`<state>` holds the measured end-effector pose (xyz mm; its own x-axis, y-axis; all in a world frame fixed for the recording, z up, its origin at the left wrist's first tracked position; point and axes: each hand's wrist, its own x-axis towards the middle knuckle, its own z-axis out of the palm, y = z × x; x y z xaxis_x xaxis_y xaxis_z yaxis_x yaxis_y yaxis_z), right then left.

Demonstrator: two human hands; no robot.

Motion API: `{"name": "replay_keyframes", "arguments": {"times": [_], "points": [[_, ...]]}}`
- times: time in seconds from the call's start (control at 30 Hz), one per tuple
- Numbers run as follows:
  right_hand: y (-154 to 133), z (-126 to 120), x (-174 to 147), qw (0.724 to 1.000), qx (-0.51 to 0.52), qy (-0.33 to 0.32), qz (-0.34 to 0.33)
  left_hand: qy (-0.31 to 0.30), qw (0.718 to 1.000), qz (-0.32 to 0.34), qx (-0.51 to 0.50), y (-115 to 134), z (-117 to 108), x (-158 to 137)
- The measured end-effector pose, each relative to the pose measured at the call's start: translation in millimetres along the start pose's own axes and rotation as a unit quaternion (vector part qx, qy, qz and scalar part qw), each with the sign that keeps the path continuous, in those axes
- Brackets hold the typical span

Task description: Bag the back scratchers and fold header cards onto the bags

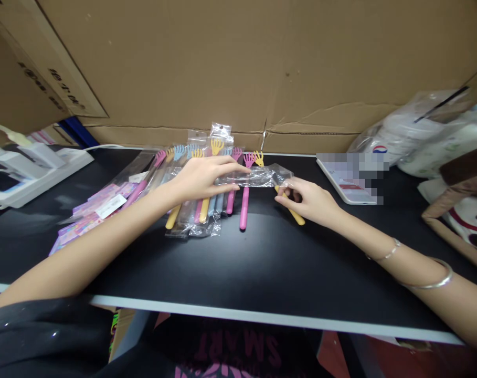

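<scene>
Sitting at the far left of the black tabletop (332, 278), a white power strip (78, 164) carries white adapters (45, 153), with cardboard (238, 63) standing behind the table. Next come pink-and-purple printed cards (78, 223) in clear sleeves, with a white label (111, 206) on top; the left forearm passes in front of them. Beside the cards lies an overlapping row of wrapped back scratchers (212, 207), in pink, blue and yellow, their claw-shaped heads toward the cardboard and their handles toward the person. Over this row the left hand (204, 176) reaches across palm down, fingers extended and thumb held apart from them, the fingertips at a crinkled clear bag (257, 177) stretched sideways. Under that bag runs a pink back scratcher (244, 210), its head and handle showing on either side. Slanting to the right of it is a yellow back scratcher (297, 216). The right hand (309, 199) curls at its handle and the bag's right end, thumb and fingertips drawn close; which of the two they pinch cannot be told. Farther right are a phone (336, 181), partly pixelated, a bagged cup (403, 131) with a dark straw (443, 104), and a brown strap (454, 189).
</scene>
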<state>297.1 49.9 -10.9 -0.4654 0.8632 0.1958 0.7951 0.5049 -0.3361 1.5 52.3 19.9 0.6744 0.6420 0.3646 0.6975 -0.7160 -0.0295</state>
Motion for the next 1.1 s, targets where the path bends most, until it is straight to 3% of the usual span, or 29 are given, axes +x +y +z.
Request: {"name": "replay_keyframes", "arguments": {"times": [0.13,0.23,0.63,1.1], "points": [[2.0,-4.8,2.0,0.993,-0.071,-0.001,0.090,0.000,1.000,0.003,0.003,-0.7,0.6,-0.1],[4.3,-6.5,4.1,0.988,-0.102,-0.006,0.118,0.005,1.000,0.007,0.010,-1.2,1.6,0.0],[14.0,-14.1,6.8,0.959,-0.243,-0.054,0.139,0.010,0.999,-0.003,0.039,-1.8,2.0,-1.3],[20.7,-20.5,4.1,0.949,-0.297,0.030,0.098,0.004,0.999,0.011,0.049,-2.3,-0.2,0.2]]}}
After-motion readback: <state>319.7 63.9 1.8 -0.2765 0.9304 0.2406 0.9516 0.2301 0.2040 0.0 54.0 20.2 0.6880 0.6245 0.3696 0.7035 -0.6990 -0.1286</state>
